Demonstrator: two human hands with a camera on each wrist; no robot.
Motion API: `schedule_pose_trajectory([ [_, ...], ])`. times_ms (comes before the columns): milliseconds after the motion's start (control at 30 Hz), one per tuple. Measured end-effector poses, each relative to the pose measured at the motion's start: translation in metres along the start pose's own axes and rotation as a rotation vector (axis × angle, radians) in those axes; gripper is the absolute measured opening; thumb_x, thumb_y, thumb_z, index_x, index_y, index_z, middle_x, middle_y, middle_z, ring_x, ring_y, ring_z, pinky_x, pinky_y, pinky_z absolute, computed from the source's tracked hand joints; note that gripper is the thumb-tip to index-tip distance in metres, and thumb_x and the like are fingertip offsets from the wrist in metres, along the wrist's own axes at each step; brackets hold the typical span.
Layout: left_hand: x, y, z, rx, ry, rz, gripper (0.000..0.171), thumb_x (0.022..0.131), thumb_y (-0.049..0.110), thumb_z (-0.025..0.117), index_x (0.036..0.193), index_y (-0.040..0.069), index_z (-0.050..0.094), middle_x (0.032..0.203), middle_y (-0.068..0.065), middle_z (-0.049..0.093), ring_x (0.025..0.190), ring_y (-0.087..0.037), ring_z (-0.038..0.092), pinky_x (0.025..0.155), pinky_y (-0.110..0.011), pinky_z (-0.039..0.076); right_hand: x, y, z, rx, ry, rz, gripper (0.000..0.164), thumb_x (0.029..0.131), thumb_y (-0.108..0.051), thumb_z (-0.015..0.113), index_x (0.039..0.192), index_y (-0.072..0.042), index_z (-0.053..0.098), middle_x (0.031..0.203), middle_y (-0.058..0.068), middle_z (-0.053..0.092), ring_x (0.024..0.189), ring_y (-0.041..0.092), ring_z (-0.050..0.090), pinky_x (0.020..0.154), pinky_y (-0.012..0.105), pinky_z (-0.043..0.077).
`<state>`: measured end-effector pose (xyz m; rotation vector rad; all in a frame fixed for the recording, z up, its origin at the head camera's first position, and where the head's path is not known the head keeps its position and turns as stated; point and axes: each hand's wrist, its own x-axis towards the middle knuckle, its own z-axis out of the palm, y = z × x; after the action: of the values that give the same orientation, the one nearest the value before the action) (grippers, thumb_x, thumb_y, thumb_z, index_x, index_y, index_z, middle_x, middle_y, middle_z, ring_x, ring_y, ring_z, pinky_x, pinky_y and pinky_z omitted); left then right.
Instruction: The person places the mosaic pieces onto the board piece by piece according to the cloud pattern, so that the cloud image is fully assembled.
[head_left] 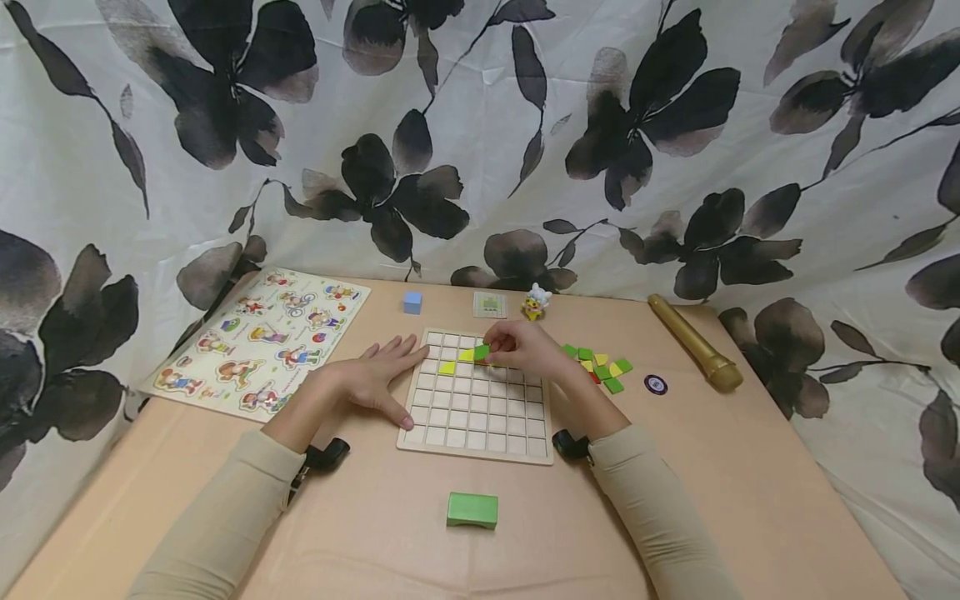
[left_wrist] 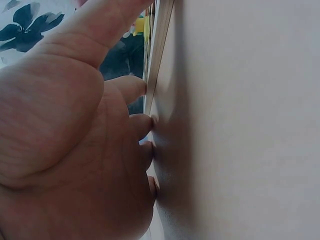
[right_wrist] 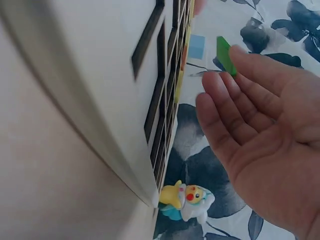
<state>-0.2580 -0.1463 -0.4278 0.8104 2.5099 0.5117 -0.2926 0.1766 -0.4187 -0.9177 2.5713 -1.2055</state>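
Observation:
A wooden grid board [head_left: 472, 417] lies on the table, with yellow tiles [head_left: 447, 367] in its upper left cells. My left hand [head_left: 375, 379] is spread at the board's left side, its thumb and index fingertip on the edge. In the left wrist view the fingertips [left_wrist: 145, 156] rest at the board's edge and on the table. Over the upper middle of the grid, my right hand [head_left: 525, 348] pinches a green square tile [head_left: 481, 352] between thumb and fingers. The right wrist view shows that green tile [right_wrist: 225, 55] held clear of the board.
Loose green, yellow and red tiles [head_left: 603, 372] lie right of the board, near a round chip [head_left: 656, 384] and a gold microphone [head_left: 696, 343]. Behind stand a blue cube [head_left: 412, 302], a card [head_left: 490, 305] and a figurine [head_left: 536, 302]. A sticker-like picture board [head_left: 258, 342] lies left; a green block [head_left: 472, 510] sits in front.

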Motion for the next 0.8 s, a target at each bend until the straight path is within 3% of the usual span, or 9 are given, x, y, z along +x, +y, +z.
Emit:
schedule_pose_trajectory([
  [333, -0.001, 0.000, -0.001, 0.007, 0.005, 0.012, 0.131, 0.073, 0.065, 0.085, 0.169, 0.015, 0.011, 0.175, -0.018, -0.006, 0.162, -0.042, -0.008, 0.128, -0.064, -0.003, 0.009, -0.006, 0.016, -0.144, -0.134, -0.002, 0.019, 0.093, -0.011, 0.078, 0.109, -0.003, 0.072, 0.091, 0.003, 0.069, 0.083, 0.013, 0.060, 0.073, 0.023, 0.051],
  [567, 0.000, 0.000, 0.000, 0.010, 0.007, 0.010, 0.131, 0.073, 0.065, 0.085, 0.169, 0.014, 0.011, 0.175, -0.019, -0.005, 0.161, -0.043, -0.008, 0.128, -0.065, -0.002, 0.014, -0.013, 0.023, -0.239, -0.159, 0.005, 0.019, 0.093, -0.016, 0.079, 0.108, -0.006, 0.073, 0.084, 0.000, 0.066, 0.077, 0.012, 0.056, 0.071, 0.024, 0.048],
  [800, 0.001, -0.002, 0.000, 0.001, 0.010, 0.011, 0.132, 0.072, 0.064, 0.086, 0.169, 0.014, 0.012, 0.175, -0.019, -0.005, 0.161, -0.043, -0.008, 0.128, -0.066, -0.002, 0.015, -0.011, 0.025, -0.242, -0.148, -0.017, 0.022, 0.091, -0.016, 0.081, 0.108, -0.005, 0.073, 0.083, 0.000, 0.066, 0.074, 0.011, 0.056, 0.069, 0.024, 0.048],
])
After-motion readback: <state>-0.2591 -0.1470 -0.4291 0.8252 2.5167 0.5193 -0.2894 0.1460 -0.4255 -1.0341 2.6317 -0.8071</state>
